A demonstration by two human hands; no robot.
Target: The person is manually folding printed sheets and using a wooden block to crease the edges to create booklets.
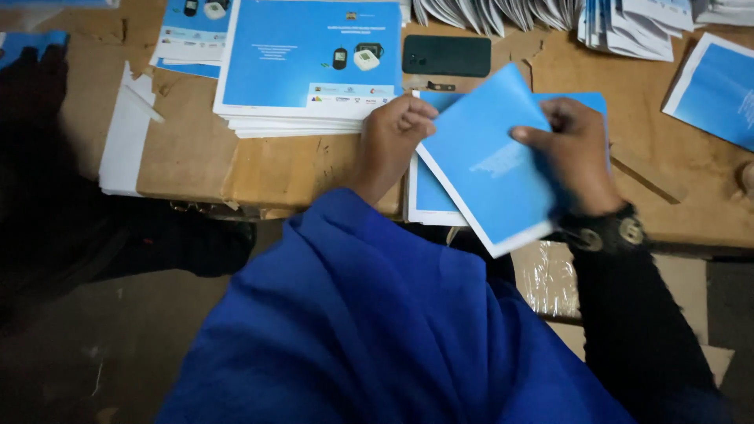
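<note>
My right hand (577, 153) grips a blue printed sheet with a white border (487, 165), tilted above the table's front edge. My left hand (393, 137) touches the sheet's left edge with curled fingers. Under the held sheet lies a small pile of similar blue sheets (428, 196) on the brown cardboard-covered table (196, 157). A blue draped garment (369, 330) covers my lap below.
A tall stack of blue leaflets (306, 63) sits left of my hands, another stack (192, 35) behind it. A black phone (446, 55) lies at the back. Fanned white folded papers (550, 16) and a blue sheet (719, 90) lie right. White papers (126, 133) overhang the left edge.
</note>
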